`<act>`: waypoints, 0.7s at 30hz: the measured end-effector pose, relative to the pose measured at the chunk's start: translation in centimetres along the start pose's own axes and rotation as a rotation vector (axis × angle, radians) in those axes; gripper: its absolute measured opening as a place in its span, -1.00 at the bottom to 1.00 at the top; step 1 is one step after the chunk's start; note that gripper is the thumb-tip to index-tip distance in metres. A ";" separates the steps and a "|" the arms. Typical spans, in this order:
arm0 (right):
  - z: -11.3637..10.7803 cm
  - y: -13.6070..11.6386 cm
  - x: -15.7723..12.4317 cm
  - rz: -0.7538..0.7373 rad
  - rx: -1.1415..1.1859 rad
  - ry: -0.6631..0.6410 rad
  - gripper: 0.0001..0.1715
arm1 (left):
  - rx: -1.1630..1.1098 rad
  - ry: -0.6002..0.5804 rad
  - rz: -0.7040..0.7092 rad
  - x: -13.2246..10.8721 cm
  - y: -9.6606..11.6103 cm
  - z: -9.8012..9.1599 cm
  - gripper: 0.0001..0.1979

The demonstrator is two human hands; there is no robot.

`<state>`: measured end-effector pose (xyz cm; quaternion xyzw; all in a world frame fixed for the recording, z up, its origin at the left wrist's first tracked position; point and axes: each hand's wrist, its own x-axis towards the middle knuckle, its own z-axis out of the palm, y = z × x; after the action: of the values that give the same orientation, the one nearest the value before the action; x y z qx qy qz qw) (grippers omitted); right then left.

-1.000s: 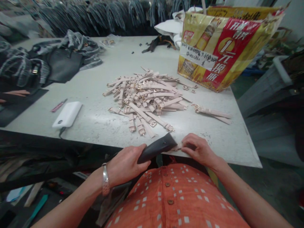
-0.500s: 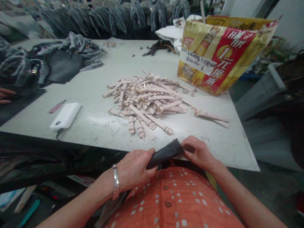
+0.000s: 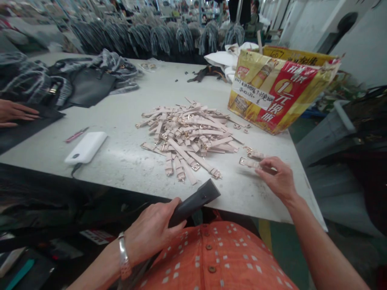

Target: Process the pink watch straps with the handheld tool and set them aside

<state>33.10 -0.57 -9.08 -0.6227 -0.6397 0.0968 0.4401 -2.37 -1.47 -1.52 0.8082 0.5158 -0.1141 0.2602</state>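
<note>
My left hand point(image 3: 155, 227), with a silver bracelet at its wrist, is wrapped round a folded black leather-like piece point(image 3: 195, 200) at the table's front edge. The piece slants up to the right and has a small mark near its far end. To the right, my right hand point(image 3: 279, 177) pinches a pale pink buckle strap point(image 3: 250, 162) just above the tabletop. Its gold buckle points left, while the fingers hide its other end. Right behind it lies another pale strap with a gold buckle point(image 3: 252, 152). A large heap of such straps point(image 3: 187, 133) fills the table's middle.
A yellow and red carton point(image 3: 272, 92) stands at the back right, with small pale loops point(image 3: 242, 127) beside it. On the left are a white power bank point(image 3: 87, 148), a pink tool point(image 3: 77, 135), black bags point(image 3: 90, 84) and another person's hand point(image 3: 18, 112).
My right hand has left the black piece, moved right and taken hold of a pale buckle strap. My left hand has shifted left with the black piece. The camera view has tilted up.
</note>
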 end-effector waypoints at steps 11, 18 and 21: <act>4.3 -1.7 2.8 -0.368 -0.157 -0.313 -0.73 | -0.112 0.083 -0.114 -1.8 -2.2 0.1 -0.79; 9.8 -6.3 6.1 -0.532 -0.073 -0.587 -0.86 | -0.148 0.071 -0.086 -2.0 -1.6 0.4 -0.84; 9.4 -6.3 6.6 -0.570 -0.087 -0.643 -0.90 | -0.157 0.072 -0.101 -2.2 -1.5 0.6 -0.83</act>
<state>23.28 7.93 -7.50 -0.3771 -0.8943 0.1333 0.2006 -4.61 -2.95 -1.47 0.7619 0.5722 -0.0569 0.2980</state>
